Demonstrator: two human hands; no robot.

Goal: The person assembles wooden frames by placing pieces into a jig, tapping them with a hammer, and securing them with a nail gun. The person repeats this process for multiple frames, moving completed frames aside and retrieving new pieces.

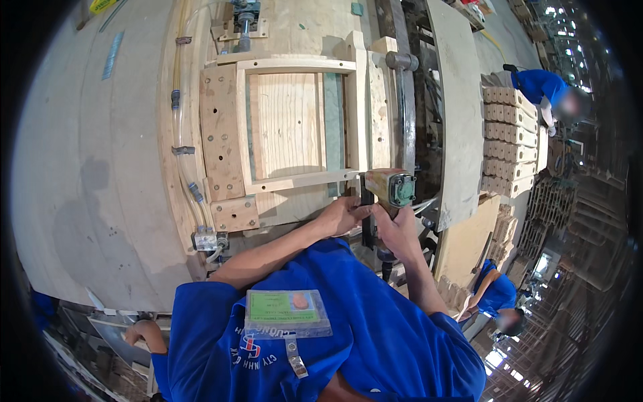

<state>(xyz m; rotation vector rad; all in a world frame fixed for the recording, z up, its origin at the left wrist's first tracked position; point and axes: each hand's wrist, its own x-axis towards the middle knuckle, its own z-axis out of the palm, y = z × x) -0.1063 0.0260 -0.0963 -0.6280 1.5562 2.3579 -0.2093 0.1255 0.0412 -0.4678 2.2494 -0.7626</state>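
My right hand is wrapped round the handle of a pneumatic nail gun with a worn, greenish body and a black magazine. The gun's nose is at the near right corner of a pale wooden frame. My left hand is just below that corner, fingers curled in beside the black magazine; whether they grip anything is hidden. The frame lies in a wooden jig, against a drilled block on its left. Along its right side runs a longer wooden piece.
A metal clamp bar runs along the jig's right. Air hoses line its left, ending at a valve. A cylinder stands at the far side. Stacked wooden parts and co-workers in blue are to the right.
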